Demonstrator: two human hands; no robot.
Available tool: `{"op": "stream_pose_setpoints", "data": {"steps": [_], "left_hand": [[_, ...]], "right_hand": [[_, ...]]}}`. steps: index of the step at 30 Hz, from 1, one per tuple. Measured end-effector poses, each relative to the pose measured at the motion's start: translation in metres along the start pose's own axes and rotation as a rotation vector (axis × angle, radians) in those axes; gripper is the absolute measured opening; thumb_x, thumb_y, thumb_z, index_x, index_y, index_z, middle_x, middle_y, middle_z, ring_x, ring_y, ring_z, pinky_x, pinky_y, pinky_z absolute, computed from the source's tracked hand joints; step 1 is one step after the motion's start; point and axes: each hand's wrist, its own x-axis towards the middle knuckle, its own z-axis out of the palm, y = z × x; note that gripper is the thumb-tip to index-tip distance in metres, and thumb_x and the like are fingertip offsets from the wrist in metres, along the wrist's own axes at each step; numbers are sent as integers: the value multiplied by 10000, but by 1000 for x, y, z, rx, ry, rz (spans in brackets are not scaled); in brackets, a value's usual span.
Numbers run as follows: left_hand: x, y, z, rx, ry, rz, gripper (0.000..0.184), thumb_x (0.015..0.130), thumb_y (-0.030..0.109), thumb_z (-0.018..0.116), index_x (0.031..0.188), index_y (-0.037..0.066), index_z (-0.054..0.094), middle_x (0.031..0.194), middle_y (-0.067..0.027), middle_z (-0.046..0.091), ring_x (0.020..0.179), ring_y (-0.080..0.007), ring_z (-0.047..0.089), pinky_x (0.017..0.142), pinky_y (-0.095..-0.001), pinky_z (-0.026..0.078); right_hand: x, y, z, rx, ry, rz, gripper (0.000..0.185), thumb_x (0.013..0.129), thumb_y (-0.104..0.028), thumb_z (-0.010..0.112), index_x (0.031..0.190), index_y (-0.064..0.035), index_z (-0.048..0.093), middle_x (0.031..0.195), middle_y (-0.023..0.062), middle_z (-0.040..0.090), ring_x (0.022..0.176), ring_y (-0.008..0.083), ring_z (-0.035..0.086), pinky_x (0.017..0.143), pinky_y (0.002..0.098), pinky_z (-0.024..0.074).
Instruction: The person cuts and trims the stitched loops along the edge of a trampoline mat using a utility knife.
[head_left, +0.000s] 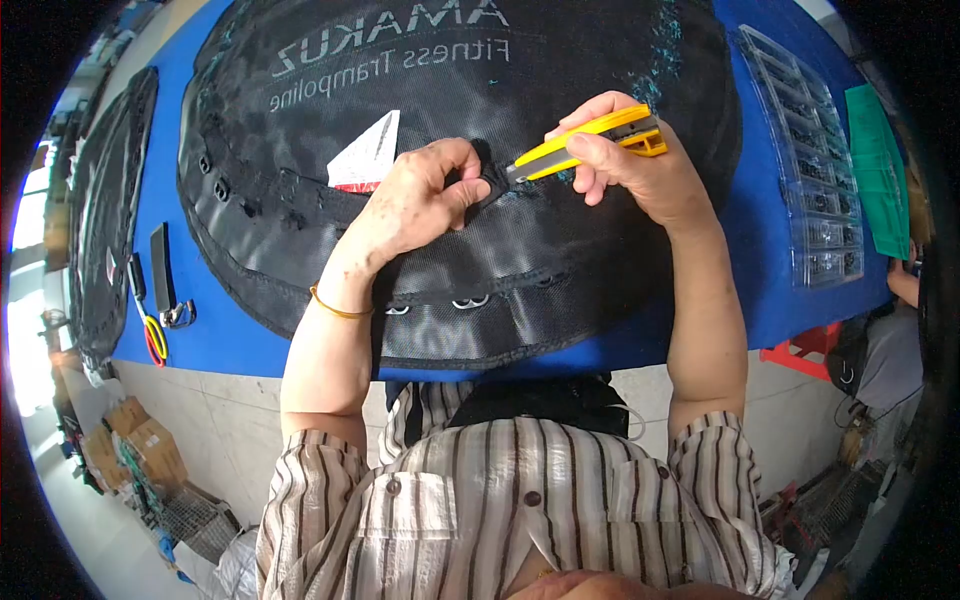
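Observation:
A round black trampoline mat (pixel 420 90) with reversed-looking white lettering lies on the blue table (pixel 760 310). My left hand (pixel 425 195) pinches a bit of the mat's black edging between thumb and fingers. Wrapped round a yellow utility knife (pixel 590 140) is my right hand (pixel 630 160), its blade end pointing left, close to the pinched edging. Whether the blade touches the fabric is too small to tell. A white paper piece with a red strip (pixel 368 155) lies on the mat beside my left hand. Metal rings (pixel 220 188) show along the mat's left edge.
On the right stand a clear compartment box (pixel 825 170) and a green tray (pixel 878 175). Scissors with red and yellow handles (pixel 155 340) and a black strip (pixel 161 265) lie left. Another black mat (pixel 110 210) is at the far left. A person's hand (pixel 904 283) shows at the right edge.

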Motion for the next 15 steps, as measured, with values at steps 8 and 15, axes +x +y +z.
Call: {"op": "stream_pose_setpoints", "data": {"steps": [8, 15], "left_hand": [[1, 1, 0, 15, 13, -22, 193, 959, 172, 680, 902, 44, 548, 675, 9, 576, 562, -68, 565, 500, -244, 444], [2, 1, -2, -14, 0, -26, 203, 964, 177, 677, 895, 42, 543, 685, 8, 579, 561, -66, 561, 503, -240, 442]], "right_hand": [[-1, 1, -1, 136, -34, 9, 257, 891, -171, 757, 1103, -52, 674, 1047, 144, 713, 750, 95, 674, 708, 241, 580], [0, 1, -14, 169, -128, -77, 309, 875, -171, 778, 1130, -56, 646, 1116, 139, 706, 856, 116, 660, 779, 222, 547]]}}
